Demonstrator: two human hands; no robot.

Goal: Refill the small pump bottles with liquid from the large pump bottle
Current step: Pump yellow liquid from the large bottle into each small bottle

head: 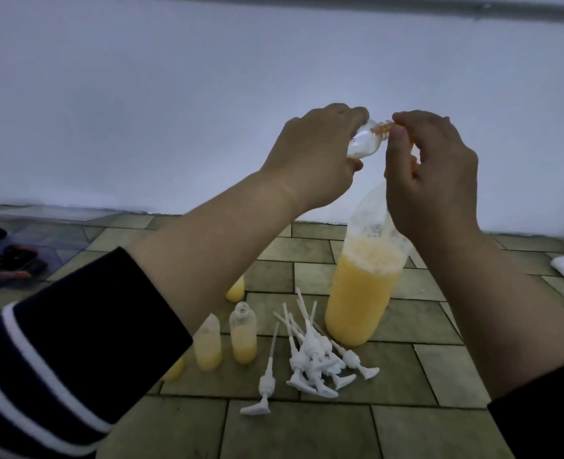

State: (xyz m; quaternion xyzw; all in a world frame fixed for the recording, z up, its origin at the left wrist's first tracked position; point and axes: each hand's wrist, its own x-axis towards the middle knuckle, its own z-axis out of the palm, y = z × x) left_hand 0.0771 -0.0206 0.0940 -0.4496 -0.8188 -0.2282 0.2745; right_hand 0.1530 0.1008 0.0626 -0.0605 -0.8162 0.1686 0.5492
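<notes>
Left hand [310, 154] grips a tilted small bottle [133, 142]; right hand [433, 170] beside it pinches the orange pump nozzle [413, 160] atop the large bottle [363, 286] below. Misaligned mouths would likely cause spillage.

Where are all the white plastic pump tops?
The white plastic pump tops lie piled on the tiled floor, just left of the big orange-filled bottle.

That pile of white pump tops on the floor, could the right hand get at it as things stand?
Probably yes, but not right away. The pump tops lie uncovered beside the large bottle, nothing over them. The right hand, though, is raised at the large bottle's orange spout, its fingers pinching it.
</notes>
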